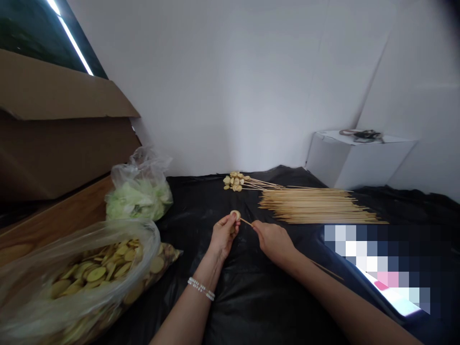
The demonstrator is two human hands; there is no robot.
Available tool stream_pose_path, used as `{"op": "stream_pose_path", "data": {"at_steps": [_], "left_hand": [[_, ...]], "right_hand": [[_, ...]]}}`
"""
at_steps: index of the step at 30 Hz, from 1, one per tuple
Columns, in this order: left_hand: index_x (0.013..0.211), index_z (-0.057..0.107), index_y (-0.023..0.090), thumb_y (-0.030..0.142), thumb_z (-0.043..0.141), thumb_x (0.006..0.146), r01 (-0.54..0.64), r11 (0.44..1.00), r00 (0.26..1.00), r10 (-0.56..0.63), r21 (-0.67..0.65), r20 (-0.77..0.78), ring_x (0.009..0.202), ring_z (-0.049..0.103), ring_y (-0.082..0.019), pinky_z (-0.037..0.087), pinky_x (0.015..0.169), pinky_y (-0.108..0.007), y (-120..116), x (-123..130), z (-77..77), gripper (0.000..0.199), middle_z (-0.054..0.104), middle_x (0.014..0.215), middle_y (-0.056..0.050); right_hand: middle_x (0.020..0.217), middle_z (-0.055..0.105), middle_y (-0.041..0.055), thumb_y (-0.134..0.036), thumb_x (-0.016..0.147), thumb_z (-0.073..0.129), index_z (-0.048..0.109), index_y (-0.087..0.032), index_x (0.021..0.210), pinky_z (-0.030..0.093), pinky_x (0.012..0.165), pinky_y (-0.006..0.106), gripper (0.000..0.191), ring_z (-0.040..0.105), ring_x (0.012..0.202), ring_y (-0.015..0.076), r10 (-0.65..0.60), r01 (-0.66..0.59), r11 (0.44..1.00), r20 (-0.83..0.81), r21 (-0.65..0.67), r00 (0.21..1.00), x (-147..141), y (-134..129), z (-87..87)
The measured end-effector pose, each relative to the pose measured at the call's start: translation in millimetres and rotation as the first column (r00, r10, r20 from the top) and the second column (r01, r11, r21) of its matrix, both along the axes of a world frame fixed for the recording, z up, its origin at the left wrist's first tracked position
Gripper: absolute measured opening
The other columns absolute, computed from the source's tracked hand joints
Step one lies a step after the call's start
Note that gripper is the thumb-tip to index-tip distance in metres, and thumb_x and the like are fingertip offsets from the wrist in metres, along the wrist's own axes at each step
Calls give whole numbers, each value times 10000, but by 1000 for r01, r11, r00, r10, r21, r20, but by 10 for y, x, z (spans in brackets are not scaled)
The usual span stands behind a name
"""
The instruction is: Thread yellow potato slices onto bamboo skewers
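A person's left hand (225, 233) is pinching a pale vegetable slice (235, 214) at one end of a bamboo skewer (246, 222), which the right hand (275, 239) is gripping above a black plastic sheet (247, 302). Loaded skewers (236, 182) are lying beyond, beside bare sticks (316, 206); an open plastic bag (25, 278) is holding more slices (96, 274).

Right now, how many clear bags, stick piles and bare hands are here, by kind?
Clear bags: 2 (sliced-food bag, greens bag)
Stick piles: 2 (bare sticks, loaded sticks)
Hands: 2 (left hand, right hand)
Total: 6
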State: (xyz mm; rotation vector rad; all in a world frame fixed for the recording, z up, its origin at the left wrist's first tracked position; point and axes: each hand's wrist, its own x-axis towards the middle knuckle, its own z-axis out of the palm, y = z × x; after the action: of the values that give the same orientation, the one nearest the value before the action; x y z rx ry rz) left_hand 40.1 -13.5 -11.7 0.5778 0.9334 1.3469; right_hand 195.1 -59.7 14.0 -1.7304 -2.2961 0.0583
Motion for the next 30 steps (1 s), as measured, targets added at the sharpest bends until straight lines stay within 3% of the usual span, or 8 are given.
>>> {"op": "stream_pose_path", "data": {"at_steps": [12,20,23,26,30], "left_hand": [[746,696,105,305,831,564,90,996,993,-89,9,-81,579,562,-46,445,517,-112,-37,50,6,302,629,671,-27],[808,693,109,214,795,632,184,983,983,-184,15,-2,652,602,-76,477,573,-132,-64,60,41,229,663,738,-58],[859,688,112,177,784,641,215,976,976,-216,31,7,689,616,-84,485,575,-134,-70,52,62,248,680,859,-79],[897,676,133,196,790,632,214,977,976,-214,10,34,687,623,-89,485,539,-138,-85,60,95,295,676,925,-77],[854,663,137,273,793,629,192,981,981,-191,-11,39,584,583,-54,417,431,-103,-99,89,117,293,661,849,-49]], "right_hand": [[911,674,30,-287,964,313,572,-238,1024,348,632,236,271,628,836,147,3,-3,1000,2,9,1000,10,11,18],[914,645,20,-295,957,343,587,-264,1066,334,635,236,269,597,832,138,-5,5,996,-6,89,1000,52,26,-3],[902,639,17,-301,957,339,591,-266,1060,324,609,241,274,597,812,138,-16,16,995,8,94,1000,61,35,-5],[893,636,18,-303,964,314,587,-271,1078,322,597,244,298,598,793,139,-30,28,995,25,97,999,64,36,4],[909,640,23,-308,971,285,578,-286,1116,337,607,241,327,603,814,142,-10,7,996,37,87,999,55,15,26]]}}
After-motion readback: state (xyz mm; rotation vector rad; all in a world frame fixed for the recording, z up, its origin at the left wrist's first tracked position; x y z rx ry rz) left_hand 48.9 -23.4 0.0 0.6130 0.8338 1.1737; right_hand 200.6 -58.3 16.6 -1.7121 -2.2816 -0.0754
